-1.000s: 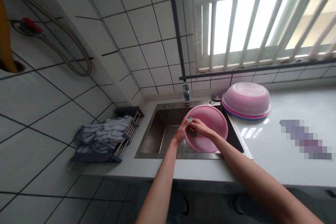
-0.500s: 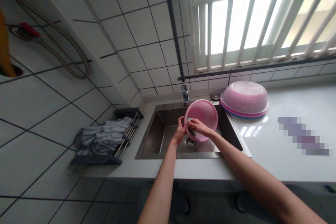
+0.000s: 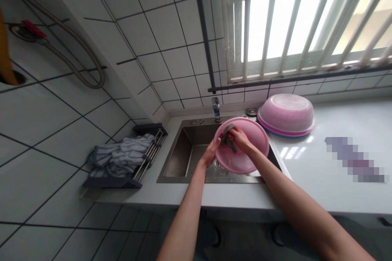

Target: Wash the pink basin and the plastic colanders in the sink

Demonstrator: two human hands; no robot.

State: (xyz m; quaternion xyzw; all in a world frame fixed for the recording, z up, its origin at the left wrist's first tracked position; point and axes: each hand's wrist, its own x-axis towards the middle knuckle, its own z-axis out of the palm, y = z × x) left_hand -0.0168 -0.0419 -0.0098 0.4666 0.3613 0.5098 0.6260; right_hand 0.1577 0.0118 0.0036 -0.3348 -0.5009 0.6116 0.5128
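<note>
A blurred-out patch (image 3: pixel 355 161) lies on the counter (image 3: pixel 306 191) to the right of the sink (image 3: pixel 180 180); any writing there cannot be read. The pink colander (image 3: pixel 237 163) is held over the right part of the sink, its mouth tilted up toward the person. Its rim looks roughly round, so a long axis cannot be told. The left hand (image 3: pixel 210 154) has hold of the rim on the side nearer the sink's middle, thumb at the edge, the other fingers partly hidden. The right hand (image 3: pixel 240 138) reaches into the colander, fingers closed on a bunched grey-green cloth (image 3: pixel 228 138), which lies against the inner wall near the left thumb, a loose end hanging toward the sink's front edge.

The colander's right edge overlaps the sink's right rim in view, and its back edge comes near the tap (image 3: pixel 216 108) behind the sink. Between the colander and the sink's left wall the steel floor shows; the drain (image 3: pixel 219 166) is partly covered by the colander. Upturned basins (image 3: pixel 286 114) sit right of the sink's back corner, and a rack (image 3: pixel 150 155) with striped fabric (image 3: pixel 122 153) stands to the sink's left.
</note>
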